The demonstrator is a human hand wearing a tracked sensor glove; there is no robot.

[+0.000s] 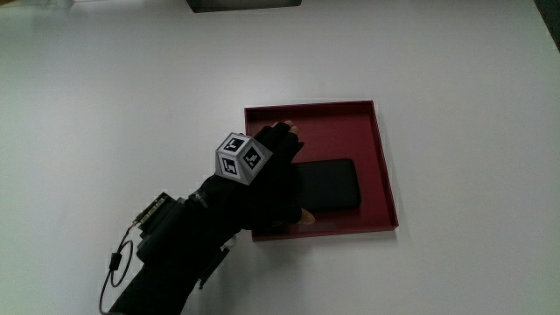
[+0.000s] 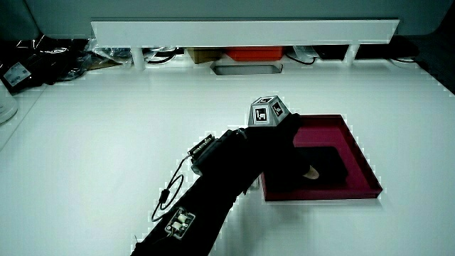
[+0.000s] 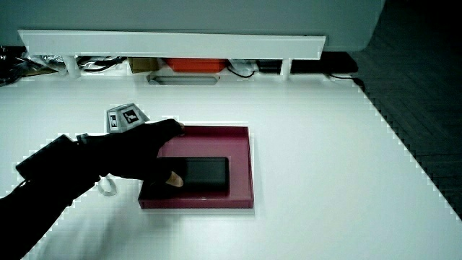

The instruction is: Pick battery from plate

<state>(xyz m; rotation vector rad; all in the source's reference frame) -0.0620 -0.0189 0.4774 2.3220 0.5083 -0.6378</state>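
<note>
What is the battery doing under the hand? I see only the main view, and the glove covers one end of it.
Observer: In a side view the battery lies flat on the floor of the red tray. It is not lifted.
Operator: Is the grip closed on it?
Observer: It does not look so. In a side view the hand arches above the battery's end, and its fingers spread out to the tray's wall, farther from the person than the battery.
Operator: And the thumb?
Observer: In both side views the bare thumb tip sits low and seems to touch the battery's edge nearer to the person.
</note>
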